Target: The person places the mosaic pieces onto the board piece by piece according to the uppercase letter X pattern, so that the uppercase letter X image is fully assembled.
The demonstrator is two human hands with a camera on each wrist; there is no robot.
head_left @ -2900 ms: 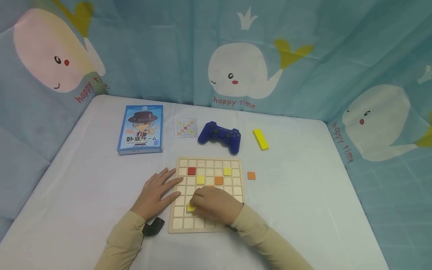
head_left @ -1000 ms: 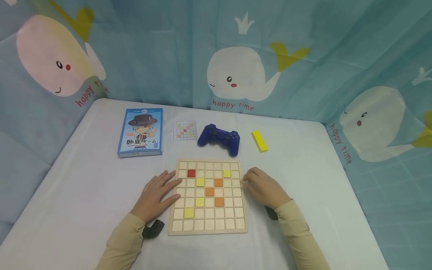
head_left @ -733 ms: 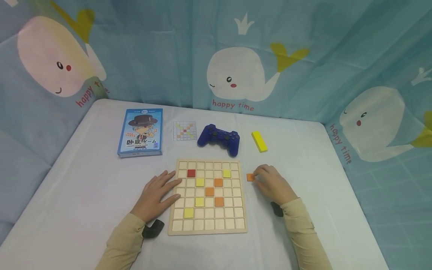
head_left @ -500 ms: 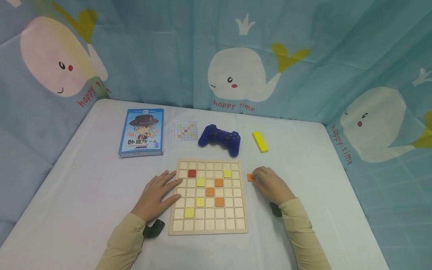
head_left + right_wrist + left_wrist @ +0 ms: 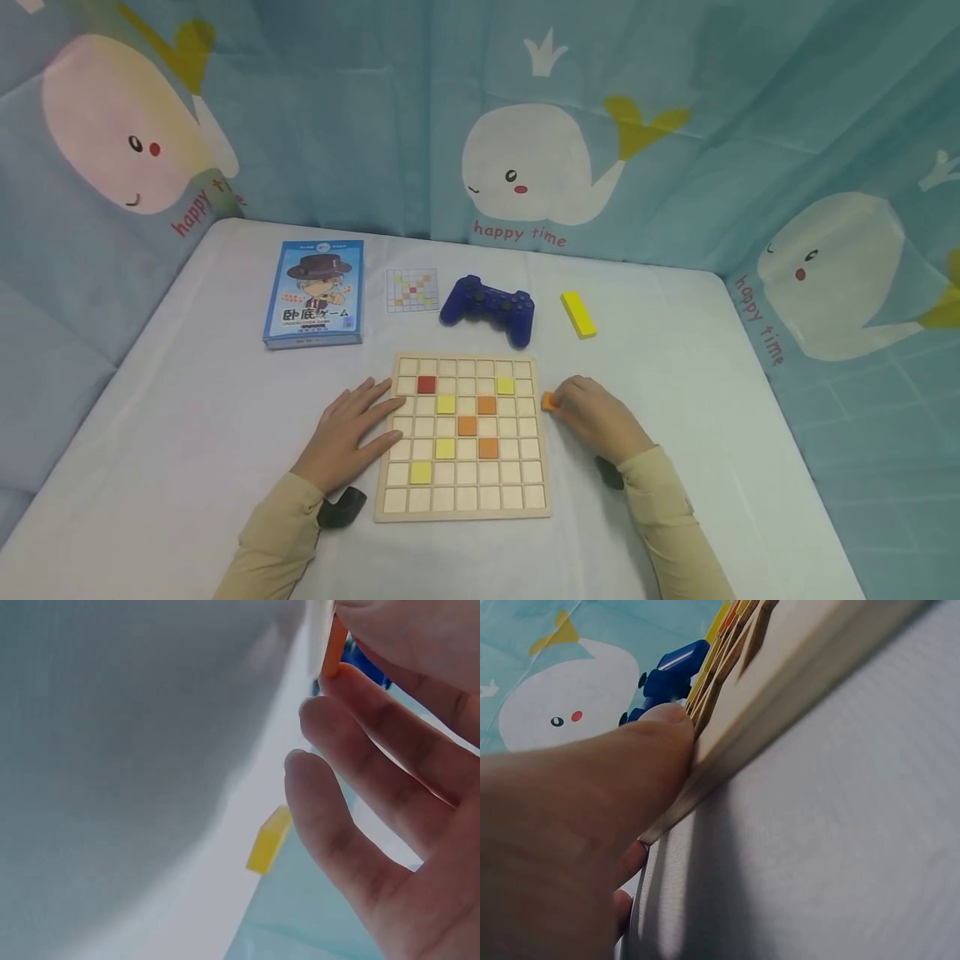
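Soft even light, blurry wrist close-ups

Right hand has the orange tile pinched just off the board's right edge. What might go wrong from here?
1. The right hand pinches the orange tile only by its edges, so it may slip.
2. Reaching over the wooden board, the hand might knock the orange tiles already seated.
3. The left hand lies flat at the board's left edge, so a push may shift the board.

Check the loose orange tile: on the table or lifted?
Lifted: right hand pinches the orange tile on edge, beside the board.
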